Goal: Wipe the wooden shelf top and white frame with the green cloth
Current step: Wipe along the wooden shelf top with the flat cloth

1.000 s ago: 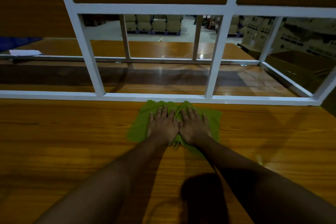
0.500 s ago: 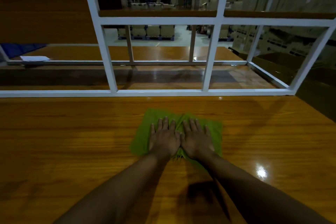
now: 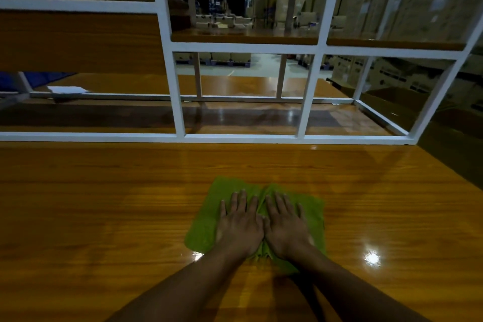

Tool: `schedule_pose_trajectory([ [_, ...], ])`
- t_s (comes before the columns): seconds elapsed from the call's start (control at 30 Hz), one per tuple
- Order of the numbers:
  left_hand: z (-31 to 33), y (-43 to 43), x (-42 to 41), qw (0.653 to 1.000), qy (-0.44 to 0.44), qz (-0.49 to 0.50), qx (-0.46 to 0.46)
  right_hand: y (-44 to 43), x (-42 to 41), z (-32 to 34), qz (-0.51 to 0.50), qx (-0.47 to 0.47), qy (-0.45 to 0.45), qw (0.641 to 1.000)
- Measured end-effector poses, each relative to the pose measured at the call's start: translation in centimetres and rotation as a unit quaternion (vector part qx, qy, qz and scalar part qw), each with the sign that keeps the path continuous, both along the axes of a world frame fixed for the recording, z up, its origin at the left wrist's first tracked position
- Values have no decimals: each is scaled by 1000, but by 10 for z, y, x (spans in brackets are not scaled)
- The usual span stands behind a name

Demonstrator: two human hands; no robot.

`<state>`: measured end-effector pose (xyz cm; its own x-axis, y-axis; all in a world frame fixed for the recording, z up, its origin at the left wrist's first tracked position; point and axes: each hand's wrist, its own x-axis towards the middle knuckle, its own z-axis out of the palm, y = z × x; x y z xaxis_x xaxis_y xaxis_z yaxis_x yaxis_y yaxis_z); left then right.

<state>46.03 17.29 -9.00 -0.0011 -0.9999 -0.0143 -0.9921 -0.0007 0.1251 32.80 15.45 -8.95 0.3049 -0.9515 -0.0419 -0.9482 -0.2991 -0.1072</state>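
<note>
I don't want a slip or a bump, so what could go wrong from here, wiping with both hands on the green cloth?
The left hand and right hand press flat on the green fabric cloth, on the glossy wooden shelf top; under weight the cloth might skid. It is bunched between the hands, so it may wipe unevenly. A long forward push could knock fingers against the white frame rail.

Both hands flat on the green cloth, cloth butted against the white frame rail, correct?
Not quite. The left hand and right hand press flat on the green cloth, but the head view shows it apart from the white frame, bare wooden shelf top between.
</note>
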Motion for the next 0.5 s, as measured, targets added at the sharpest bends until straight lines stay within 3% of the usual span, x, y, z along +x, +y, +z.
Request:
schedule_pose_trajectory([
  [0.5, -1, -126, 32, 999, 33, 19, -36, -126, 34, -3, 1, -7, -11, 1000],
])
